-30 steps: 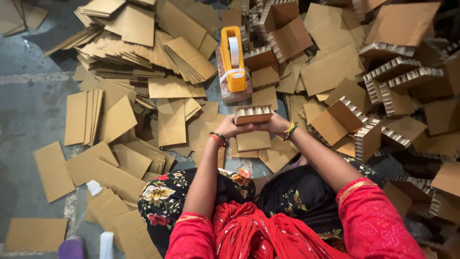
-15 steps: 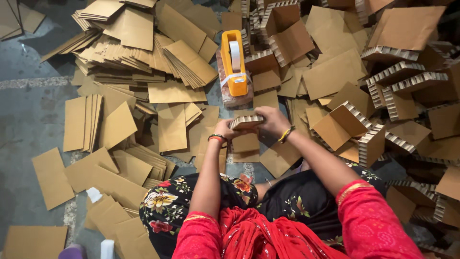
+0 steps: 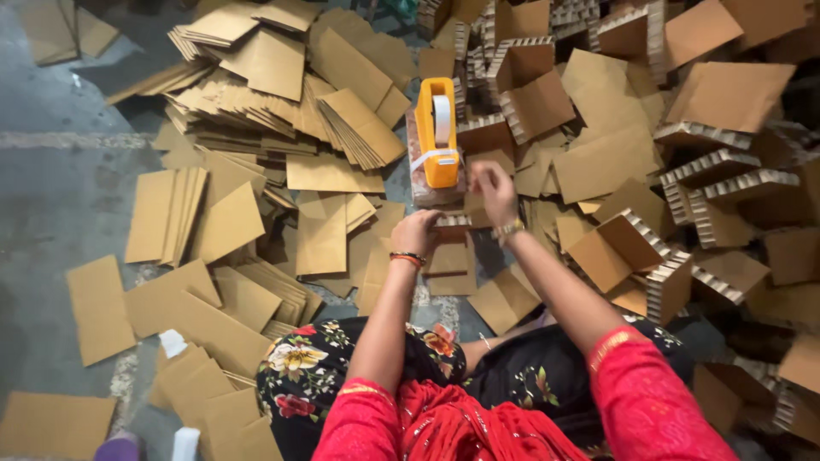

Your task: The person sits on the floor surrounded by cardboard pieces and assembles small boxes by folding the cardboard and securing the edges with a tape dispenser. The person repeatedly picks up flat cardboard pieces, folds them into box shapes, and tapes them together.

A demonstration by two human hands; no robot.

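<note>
My left hand (image 3: 418,230) grips a small honeycomb cardboard piece (image 3: 453,221) in front of me, above the floor. My right hand (image 3: 493,187) is raised just beyond that piece, fingers bent, close to the base of an orange tape dispenser (image 3: 437,130) that holds a white tape roll and stands on a brick. Whether the fingers pinch a strip of tape is not visible. Both wrists carry bangles, and red sleeves cover my upper arms.
Flat brown cardboard sheets (image 3: 222,222) lie scattered and stacked on the grey concrete floor (image 3: 51,196) at left. Folded honeycomb-edged corner pieces (image 3: 649,256) are heaped at right and behind the dispenser. My floral-clad knees (image 3: 299,376) are at the bottom.
My right hand has left the cardboard piece and moved up toward the tape dispenser. My left hand still holds the piece in about the same place.
</note>
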